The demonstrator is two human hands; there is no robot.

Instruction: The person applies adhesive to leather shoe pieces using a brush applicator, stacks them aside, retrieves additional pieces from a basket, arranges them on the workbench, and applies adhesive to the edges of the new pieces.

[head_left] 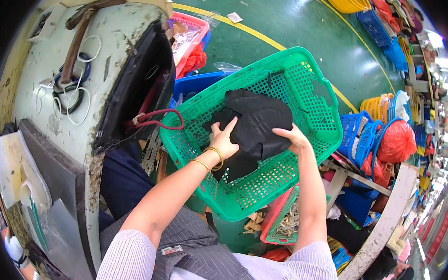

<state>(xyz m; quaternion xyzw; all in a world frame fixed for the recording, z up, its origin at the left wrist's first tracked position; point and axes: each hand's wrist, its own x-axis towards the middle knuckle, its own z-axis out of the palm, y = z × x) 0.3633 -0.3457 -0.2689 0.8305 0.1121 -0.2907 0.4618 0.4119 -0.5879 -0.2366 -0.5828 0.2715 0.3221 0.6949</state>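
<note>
A green plastic mesh basket (215, 201) stands tilted across the middle in front of me. In it lies a loose pile of flat black cut pieces (260, 122), like leather or synthetic sheet, with raised ridges on the top one. My left hand (224, 142), with gold bangles at the wrist, grips the pile's left edge, thumb and forefinger apart. On the right edge, my right hand (293, 138) pinches the same pile. Fingers underneath the pieces are hidden on both sides.
At left is a worn workbench (122, 36) with a hammer (78, 44), cords and a black-lined opening. Behind the basket sits a pink crate (192, 22). Blue baskets (355, 138) and red bags (396, 140) stand at right. A red-and-green basket (280, 220) of scraps lies below.
</note>
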